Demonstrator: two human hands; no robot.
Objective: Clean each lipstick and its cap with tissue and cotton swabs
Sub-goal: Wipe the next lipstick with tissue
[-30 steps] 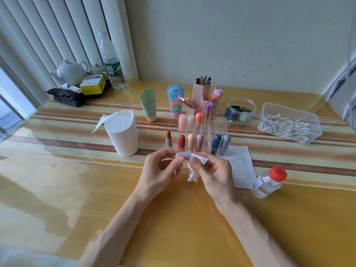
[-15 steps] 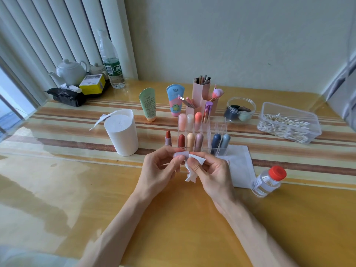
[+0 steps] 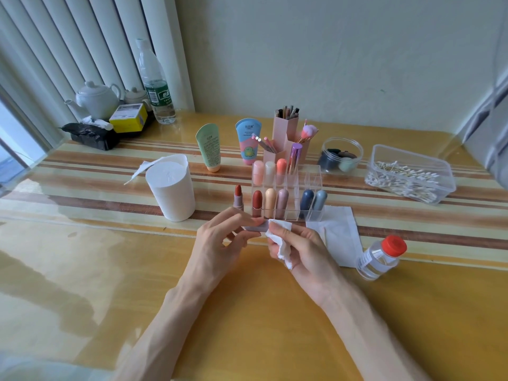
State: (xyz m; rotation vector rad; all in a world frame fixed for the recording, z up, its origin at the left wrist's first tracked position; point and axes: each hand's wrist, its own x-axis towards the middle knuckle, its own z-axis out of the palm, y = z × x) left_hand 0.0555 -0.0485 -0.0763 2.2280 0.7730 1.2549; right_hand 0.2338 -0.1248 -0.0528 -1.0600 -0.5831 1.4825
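Nearer you than the clear acrylic compartment organiser (image 3: 310,185), the glossy yellow table (image 3: 115,284) lies open right down to its near edge, and only your two forearms cross that stretch. Room is tighter around the organiser. One white cylindrical tissue roll (image 3: 171,193) stands to its left. One flat white tissue sheet (image 3: 339,237) lies at its front right corner, and one small clear bottle with a red cap (image 3: 382,257) sits just past that sheet. One clear plastic box of cotton swabs (image 3: 409,174) sits well to its right, near the table's right edge.

The organiser holds eight round-capped lipsticks, five in the front row and three in the back, plus one metallic purple tube (image 3: 295,156) in the back row. One uncapped red lipstick on a pale pink base (image 3: 238,198) stands upright just off the front left corner. Two squeeze tubes stand behind the organiser.

Just in front of the organiser's front row, your left hand (image 3: 220,240) pinches the lilac lipstick cap (image 3: 254,226) between thumb and fingertips and holds it roughly level. Your right hand (image 3: 302,248) grasps a crumpled piece of white tissue (image 3: 280,243) and presses it against the cap's right end, with the fingers curled round the tissue.
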